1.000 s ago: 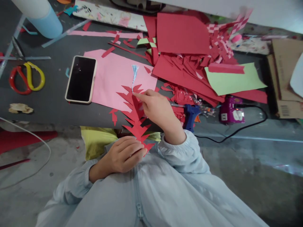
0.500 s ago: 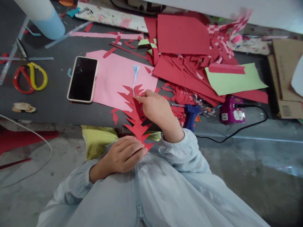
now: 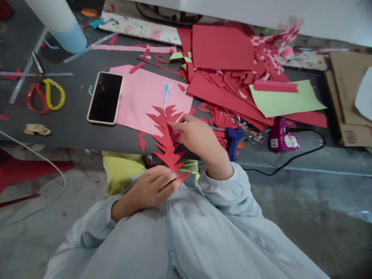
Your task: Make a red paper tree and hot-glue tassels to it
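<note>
A spiky red paper cut-out (image 3: 168, 143) runs from the pink sheet (image 3: 139, 95) down over the table's near edge. My left hand (image 3: 152, 187) is closed on its lower end, close to my jacket. A pale blue tassel (image 3: 166, 94) lies on the pink sheet, its cord meeting the cut-out's top end. Over the cut-out's upper right side is my right hand (image 3: 198, 136), index finger stretched towards the cord's end and the other fingers curled beneath, partly hidden. Whether those curled fingers hold anything does not show.
A phone (image 3: 105, 98) overlaps the pink sheet's left side. Scissors (image 3: 45, 93) and a bottle (image 3: 68, 33) stand farther left. Red paper (image 3: 222, 48), a blue glue gun (image 3: 234, 142) and a purple box (image 3: 283, 136) with a black cable are on the right.
My right index fingertip has drawn slightly down and right, off the cord's end. My left hand keeps its hold on the cut-out. The view has shifted a little.
</note>
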The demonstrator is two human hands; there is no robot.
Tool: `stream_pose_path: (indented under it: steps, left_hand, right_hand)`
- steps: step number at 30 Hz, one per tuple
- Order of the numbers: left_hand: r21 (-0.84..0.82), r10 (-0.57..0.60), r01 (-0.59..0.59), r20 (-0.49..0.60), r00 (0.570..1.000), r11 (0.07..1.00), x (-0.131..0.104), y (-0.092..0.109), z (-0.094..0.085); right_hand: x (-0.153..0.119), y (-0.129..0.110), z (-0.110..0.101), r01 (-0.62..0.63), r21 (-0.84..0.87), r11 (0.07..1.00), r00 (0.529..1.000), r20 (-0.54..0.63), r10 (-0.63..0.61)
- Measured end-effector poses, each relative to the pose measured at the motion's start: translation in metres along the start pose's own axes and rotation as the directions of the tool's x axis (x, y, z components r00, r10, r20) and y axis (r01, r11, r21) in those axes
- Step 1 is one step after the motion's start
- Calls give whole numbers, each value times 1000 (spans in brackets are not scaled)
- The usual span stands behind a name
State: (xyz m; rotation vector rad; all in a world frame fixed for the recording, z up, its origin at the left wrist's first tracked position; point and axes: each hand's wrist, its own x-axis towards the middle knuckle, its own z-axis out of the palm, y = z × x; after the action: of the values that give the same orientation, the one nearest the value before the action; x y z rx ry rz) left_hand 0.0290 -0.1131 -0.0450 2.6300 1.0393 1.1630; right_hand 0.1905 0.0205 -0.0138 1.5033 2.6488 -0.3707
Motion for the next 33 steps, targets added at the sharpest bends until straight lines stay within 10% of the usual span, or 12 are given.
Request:
stream_pose_path:
  steps: [12, 17, 20, 33]
  left_hand:
    - [180, -144, 202, -292, 946, 963, 32, -21, -6]
    - [264, -52, 195, -465, 884, 945, 57, -25, -17]
    - [315, 17, 119, -399, 917, 942, 57, -16, -4]
    - [275, 150, -107, -139, 979, 955, 25, 13, 50]
  right_hand:
    - [-31, 6, -12, -153, 3, 988, 970, -189, 151]
    - [-42, 16, -15, -173, 62, 983, 956, -228, 183]
    - [-52, 21, -13, -156, 204, 966, 973, -134, 186]
    - [-71, 41, 38, -299, 873, 387, 933, 181, 311]
